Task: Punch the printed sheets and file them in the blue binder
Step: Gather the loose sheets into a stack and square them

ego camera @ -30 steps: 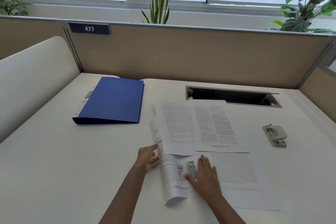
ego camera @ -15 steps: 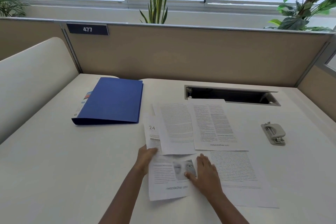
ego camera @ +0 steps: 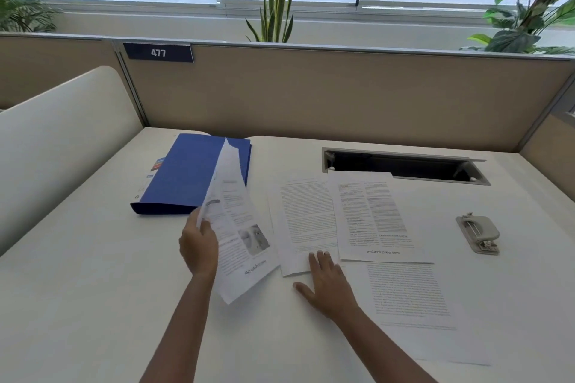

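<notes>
The left hand (ego camera: pixel 199 246) pinches one white printed sheet with a small face photo (ego camera: pixel 239 227) by its long edge. The sheet is raised off the white tabletop (ego camera: pixel 77 289) and bowed, its far corner over the closed blue binder (ego camera: pixel 189 174) just beyond that hand. The right hand (ego camera: pixel 329 283) lies flat with straight fingers, fingertips on the near edge of a text-covered sheet (ego camera: pixel 306 221). A two-column sheet (ego camera: pixel 373 214) overlaps it on the outer side, and a fourth printed sheet (ego camera: pixel 407 292) lies beside the right wrist.

Held by one edge, the limp page could fold or crease, or snag on the binder's rim if swept sideways. A drag from the right hand would likely skew the overlapped sheets, and an uneven stack would punch out of line. The two-column sheet reaches the near lip of the dark open cable slot (ego camera: pixel 404 165), so a push away could slide it in. The grey hole punch (ego camera: pixel 479 233) sits well outward of the right hand, past the loose pages, which a reach might brush.

Bare tabletop shows outward of the left hand and near both forearms. The beige partition wall (ego camera: pixel 311 96) closes the far side.
</notes>
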Available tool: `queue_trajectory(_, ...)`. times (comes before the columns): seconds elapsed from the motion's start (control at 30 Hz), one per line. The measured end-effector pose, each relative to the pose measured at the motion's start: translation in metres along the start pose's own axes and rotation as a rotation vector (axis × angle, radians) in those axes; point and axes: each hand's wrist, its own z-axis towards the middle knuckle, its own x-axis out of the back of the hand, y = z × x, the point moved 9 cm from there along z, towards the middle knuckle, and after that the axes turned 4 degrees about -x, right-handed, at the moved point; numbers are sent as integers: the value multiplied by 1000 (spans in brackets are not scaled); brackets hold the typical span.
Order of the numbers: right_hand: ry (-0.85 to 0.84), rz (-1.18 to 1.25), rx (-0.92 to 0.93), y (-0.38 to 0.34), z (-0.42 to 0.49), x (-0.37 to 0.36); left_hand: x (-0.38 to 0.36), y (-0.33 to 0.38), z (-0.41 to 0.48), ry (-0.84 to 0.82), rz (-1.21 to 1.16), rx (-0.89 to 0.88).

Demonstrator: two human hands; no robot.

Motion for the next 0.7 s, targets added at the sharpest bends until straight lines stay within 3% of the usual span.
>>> queue_trajectory(0.23, 231, -10, -118, 2, -8, 0, 19, -7, 22, 148, -461, 186)
queue_trajectory(0.33, 183, -25, -167, -6, -10, -3, 10, -14, 19, 134, -555, 266)
queue_trajectory(0.53, 317, -74, -168, -13, -9, 9, -18, -26, 1, -22, -668, 438)
queue_trajectory(0.63, 352, -101, -104, -9, -12, 33, -33, -40, -8, -156, -781, 607)
queue_trajectory(0.7, 424, 140, -22, 1, -14, 55, -43, -43, -16, -275, -884, 724)
